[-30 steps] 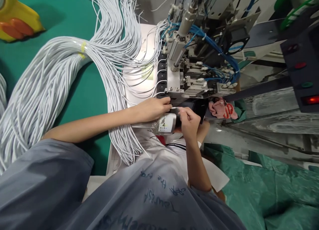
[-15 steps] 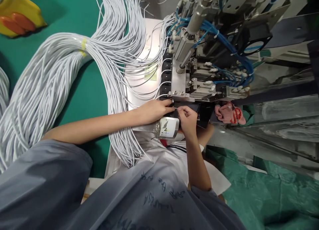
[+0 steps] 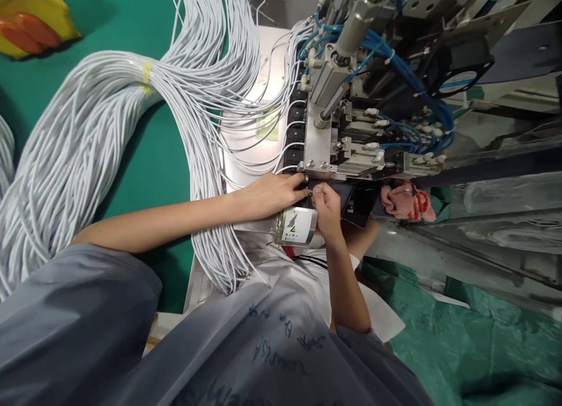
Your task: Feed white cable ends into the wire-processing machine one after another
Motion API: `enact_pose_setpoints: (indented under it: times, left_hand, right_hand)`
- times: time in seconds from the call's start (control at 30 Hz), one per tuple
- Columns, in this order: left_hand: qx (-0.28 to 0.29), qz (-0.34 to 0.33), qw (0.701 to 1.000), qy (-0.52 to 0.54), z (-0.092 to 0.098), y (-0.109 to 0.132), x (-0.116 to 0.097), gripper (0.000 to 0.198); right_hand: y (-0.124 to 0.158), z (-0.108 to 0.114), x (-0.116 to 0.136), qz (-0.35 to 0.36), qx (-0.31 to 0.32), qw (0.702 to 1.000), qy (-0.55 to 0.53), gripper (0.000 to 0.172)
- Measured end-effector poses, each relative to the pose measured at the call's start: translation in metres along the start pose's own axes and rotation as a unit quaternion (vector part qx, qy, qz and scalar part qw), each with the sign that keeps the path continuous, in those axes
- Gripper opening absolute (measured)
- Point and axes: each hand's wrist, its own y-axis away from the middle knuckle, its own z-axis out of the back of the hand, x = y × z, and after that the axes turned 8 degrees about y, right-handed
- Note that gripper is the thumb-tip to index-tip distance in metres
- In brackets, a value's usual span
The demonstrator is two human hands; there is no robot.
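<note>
My left hand (image 3: 273, 193) and my right hand (image 3: 327, 205) meet fingertip to fingertip at the lower edge of a metal machine head (image 3: 319, 151). Both hands are pinched closed on a small thin part, perhaps a wire end, too small to name. A thick bundle of white wires (image 3: 109, 125) runs under my left forearm and fans toward the machine. Just below my hands sits a silver guard with a yellow warning sticker (image 3: 296, 225).
Blue air hoses (image 3: 408, 78) and cylinders crowd the machine above. A pink rag (image 3: 406, 200) lies right of the hands. Green cloth (image 3: 474, 347) covers the lower right, and a green mat (image 3: 149, 160) lies under the wires. A yellow object (image 3: 30, 22) sits top left.
My right hand has moved up and left to meet the left fingertips at the machine's edge. The view has shifted slightly; the left hand has stayed in place.
</note>
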Motion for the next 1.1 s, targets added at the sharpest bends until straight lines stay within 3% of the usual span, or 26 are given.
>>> enact_pose_setpoints:
  times: [0.17,0.33,0.4,0.5,0.53,0.63,0.77,0.87,0.97,1.1]
  left_hand:
    - [0.046,0.055,0.997,-0.032,0.013,0.007,-0.008,0.020]
    - [0.016,0.069,0.997,-0.040,0.012,0.011,-0.007,0.020]
    - [-0.006,0.095,0.994,-0.054,0.010,0.011,-0.005,0.023]
    - [-0.028,0.170,0.982,-0.080,0.009,0.011,-0.004,0.030]
    - [-0.027,0.187,0.979,-0.080,0.008,0.012,-0.003,0.032]
    - [-0.028,0.200,0.978,-0.056,0.006,0.011,0.001,0.032]
    - [-0.051,0.186,0.980,-0.040,0.010,0.010,0.004,0.028]
    - [-0.065,0.132,0.989,-0.023,0.017,0.012,-0.005,0.027]
    - [-0.075,0.030,0.996,0.046,0.019,0.016,-0.024,0.028]
    - [-0.084,-0.093,0.982,0.144,0.009,0.023,-0.043,0.037]
  right_hand:
    - [0.000,-0.009,-0.008,-0.003,-0.023,0.999,-0.035,0.033]
    - [-0.007,-0.005,-0.007,-0.010,-0.020,1.000,-0.017,0.032]
    - [0.005,0.000,0.005,0.001,-0.082,0.996,0.044,0.029]
    - [0.049,-0.005,0.032,0.048,-0.196,0.971,0.126,0.023]
    - [0.067,-0.011,0.040,0.067,-0.174,0.973,0.139,0.023]
    - [0.108,-0.039,0.053,0.077,0.012,0.979,0.189,0.018]
    - [0.115,-0.075,0.041,0.031,0.206,0.963,0.172,0.024]
    - [0.107,-0.084,0.033,0.027,0.250,0.956,0.148,0.024]
    - [0.108,-0.085,0.032,0.029,0.264,0.955,0.134,0.022]
    - [0.117,-0.077,0.037,0.056,0.242,0.955,0.161,0.023]
